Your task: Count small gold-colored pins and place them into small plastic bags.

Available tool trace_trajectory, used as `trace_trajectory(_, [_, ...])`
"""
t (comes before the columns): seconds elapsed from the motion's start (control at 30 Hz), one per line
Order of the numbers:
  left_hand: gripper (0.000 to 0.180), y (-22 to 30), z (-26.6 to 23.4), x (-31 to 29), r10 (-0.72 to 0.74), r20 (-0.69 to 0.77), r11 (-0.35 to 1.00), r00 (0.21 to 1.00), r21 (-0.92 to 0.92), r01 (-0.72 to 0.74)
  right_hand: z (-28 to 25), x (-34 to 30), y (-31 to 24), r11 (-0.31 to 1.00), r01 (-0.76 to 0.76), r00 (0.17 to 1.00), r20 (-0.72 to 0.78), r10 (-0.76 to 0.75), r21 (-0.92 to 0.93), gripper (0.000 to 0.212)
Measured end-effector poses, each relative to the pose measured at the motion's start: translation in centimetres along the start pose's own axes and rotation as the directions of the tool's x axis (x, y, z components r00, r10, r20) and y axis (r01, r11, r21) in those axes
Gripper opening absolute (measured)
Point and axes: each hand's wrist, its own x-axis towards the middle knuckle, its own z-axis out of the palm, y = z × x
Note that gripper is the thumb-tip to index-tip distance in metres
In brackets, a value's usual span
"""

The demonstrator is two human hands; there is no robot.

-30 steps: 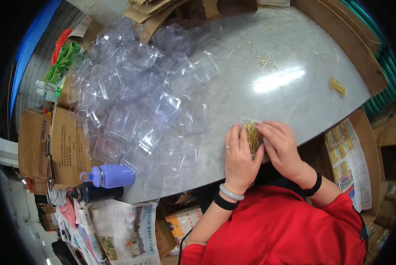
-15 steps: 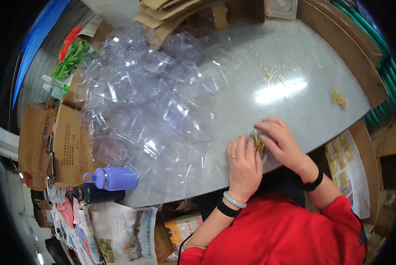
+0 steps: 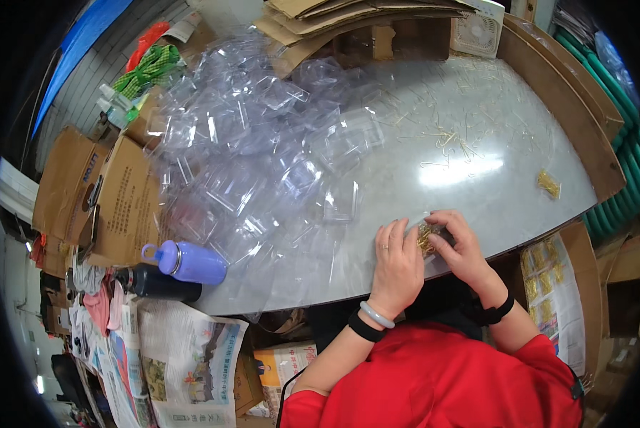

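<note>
At the near edge of the table, my left hand (image 3: 397,260) and my right hand (image 3: 463,250) hold a small clear plastic box of gold wire pieces (image 3: 425,241) between them. The left fingers press together along the box's left side. My right thumb and fingers curl round its right side and far edge. Much of the box is hidden by the fingers. Farther off lie loose gold wire pieces (image 3: 459,143), thin and some of them bent. Another clear box filled with gold pieces (image 3: 547,184) rests near the table's right edge.
A big heap of clear plastic boxes (image 3: 241,143) covers the table's left half. A purple bottle (image 3: 191,262) and a black bottle (image 3: 164,282) lie at the near left. Cardboard (image 3: 562,107) borders the right side; a carton (image 3: 575,285) below it holds filled boxes on paper.
The whole view has shifted a little with my head. My right fingers, stretched over the box before, now curl closer round its far edge. My left hand keeps nearly the same hold.
</note>
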Motion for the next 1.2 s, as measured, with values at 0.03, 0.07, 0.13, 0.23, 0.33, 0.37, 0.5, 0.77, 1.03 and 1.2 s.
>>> trace_trajectory(0.03, [0.039,0.1,-0.1,0.0,-0.011,-0.022,1.000,1.000,-0.029,0.010,-0.1,0.0,0.0,1.000,0.010,1.000,0.004,-0.010,0.002,0.026])
trace_trajectory(0.07, [0.039,0.1,0.0,0.0,-0.011,-0.031,1.000,0.999,-0.022,0.010,-0.3,0.0,0.0,1.000,0.000,1.000,-0.003,0.000,0.020,0.023])
trace_trajectory(0.13, [0.040,0.2,0.1,-0.3,-0.027,-0.029,0.999,0.999,-0.037,0.026,-0.4,-0.1,0.5,0.999,0.004,1.000,-0.010,-0.003,0.039,0.021])
trace_trajectory(0.23, [0.039,0.3,0.3,-0.5,0.002,-0.033,1.000,0.999,0.014,-0.002,-0.1,-0.2,1.6,0.956,-0.129,0.990,-0.020,0.139,0.265,0.022])
trace_trajectory(0.33, [0.039,0.3,0.8,-0.5,0.020,-0.008,0.999,1.000,0.030,-0.020,-0.3,0.0,2.1,0.823,-0.286,0.945,0.001,0.328,0.490,0.021])
trace_trajectory(0.37, [0.039,0.2,0.9,-0.5,0.022,-0.016,0.999,1.000,0.039,-0.022,-0.4,0.4,2.4,0.802,-0.258,0.948,-0.021,0.319,0.539,0.018])
trace_trajectory(0.5, [0.039,0.2,1.3,-0.5,0.051,-0.018,0.996,0.999,0.079,-0.049,0.5,1.0,3.5,0.779,-0.147,0.925,-0.193,0.326,0.609,0.012])
trace_trajectory(0.77, [0.036,-0.2,1.5,-0.6,0.056,-0.020,0.989,0.998,0.140,-0.052,0.9,0.4,2.6,0.962,-0.117,0.977,-0.144,0.156,0.248,0.014])
trace_trajectory(1.03, [0.034,0.2,0.9,-0.4,0.045,-0.065,0.975,0.997,0.222,-0.030,0.0,-1.9,1.1,0.874,0.205,0.978,0.052,-0.203,-0.442,0.035])
trace_trajectory(1.2, [0.043,0.2,0.6,-0.8,0.017,-0.022,0.996,1.000,0.092,-0.015,0.6,-1.6,0.6,0.924,0.073,0.981,-0.140,-0.134,-0.374,0.031])
